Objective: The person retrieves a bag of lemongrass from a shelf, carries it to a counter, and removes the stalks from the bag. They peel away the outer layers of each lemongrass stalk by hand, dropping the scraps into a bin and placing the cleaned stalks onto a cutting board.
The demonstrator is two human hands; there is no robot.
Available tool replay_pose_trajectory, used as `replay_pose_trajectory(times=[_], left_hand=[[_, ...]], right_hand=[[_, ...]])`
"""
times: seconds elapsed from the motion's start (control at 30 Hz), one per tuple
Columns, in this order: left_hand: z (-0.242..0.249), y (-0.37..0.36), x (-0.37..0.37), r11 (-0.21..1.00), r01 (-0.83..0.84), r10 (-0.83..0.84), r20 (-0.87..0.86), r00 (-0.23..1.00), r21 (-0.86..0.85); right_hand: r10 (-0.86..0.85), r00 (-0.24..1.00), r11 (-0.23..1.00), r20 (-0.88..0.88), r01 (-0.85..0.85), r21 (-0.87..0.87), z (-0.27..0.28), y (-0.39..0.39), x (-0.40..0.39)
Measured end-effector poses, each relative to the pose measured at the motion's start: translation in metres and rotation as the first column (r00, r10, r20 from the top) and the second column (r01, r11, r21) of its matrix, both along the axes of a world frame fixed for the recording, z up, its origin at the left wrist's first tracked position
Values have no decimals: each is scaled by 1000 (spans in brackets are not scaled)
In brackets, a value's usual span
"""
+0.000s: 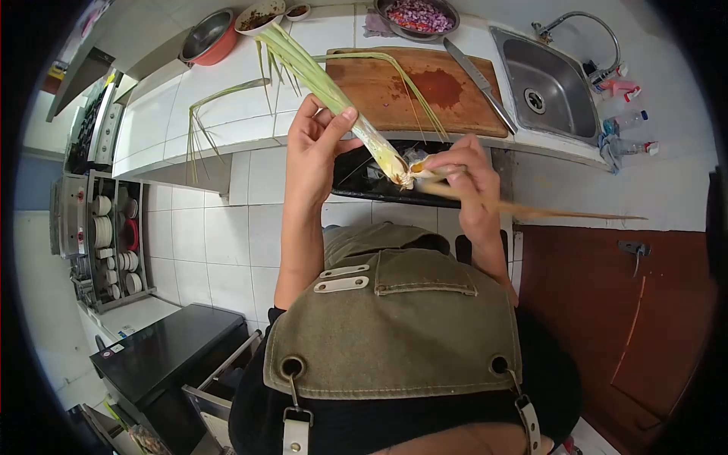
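Observation:
A bundle of pale green stalks (324, 85) with long leaves slants down from the counter's far side to the middle of the view. My left hand (318, 136) is closed round its middle, thumb on top. At its whitish root end, my right hand (470, 178) pinches a peeled-back, dry outer layer (421, 168). A long brown strip (531, 208) trails from there to the right, blurred. Below the root end lies a black bag or bin (356, 171), partly hidden by the hands and stalks.
On the counter are a wooden board (371, 83) with a reddish wet patch, a knife (479, 80) on its right edge, a bowl of chopped onion (418, 17), a red bowl (211, 42) and a dish of dark bits (260, 17). A sink (550, 72) and bottles (626, 121) are at right.

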State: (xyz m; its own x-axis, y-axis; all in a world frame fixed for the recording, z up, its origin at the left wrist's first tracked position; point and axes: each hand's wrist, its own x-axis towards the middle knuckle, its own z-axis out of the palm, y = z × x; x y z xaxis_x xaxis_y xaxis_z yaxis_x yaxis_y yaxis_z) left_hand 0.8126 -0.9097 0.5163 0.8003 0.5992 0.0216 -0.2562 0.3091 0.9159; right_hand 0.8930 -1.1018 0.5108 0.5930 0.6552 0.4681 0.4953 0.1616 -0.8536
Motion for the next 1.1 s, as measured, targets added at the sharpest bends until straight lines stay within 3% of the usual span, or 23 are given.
replay_pose_trajectory(times=[0.27,0.73,1.1], left_hand=[[0,-2,1,999,18,-10,-163,987,44],[-7,-3,2,999,16,-8,-208,978,38],[-7,-3,7,999,23,-16,-210,978,34]], right_hand=[[34,997,997,-70,-39,-67,-9,8,1],[59,995,984,-75,-71,-161,-4,6,0],[111,977,975,-183,-143,-171,-6,7,5]])
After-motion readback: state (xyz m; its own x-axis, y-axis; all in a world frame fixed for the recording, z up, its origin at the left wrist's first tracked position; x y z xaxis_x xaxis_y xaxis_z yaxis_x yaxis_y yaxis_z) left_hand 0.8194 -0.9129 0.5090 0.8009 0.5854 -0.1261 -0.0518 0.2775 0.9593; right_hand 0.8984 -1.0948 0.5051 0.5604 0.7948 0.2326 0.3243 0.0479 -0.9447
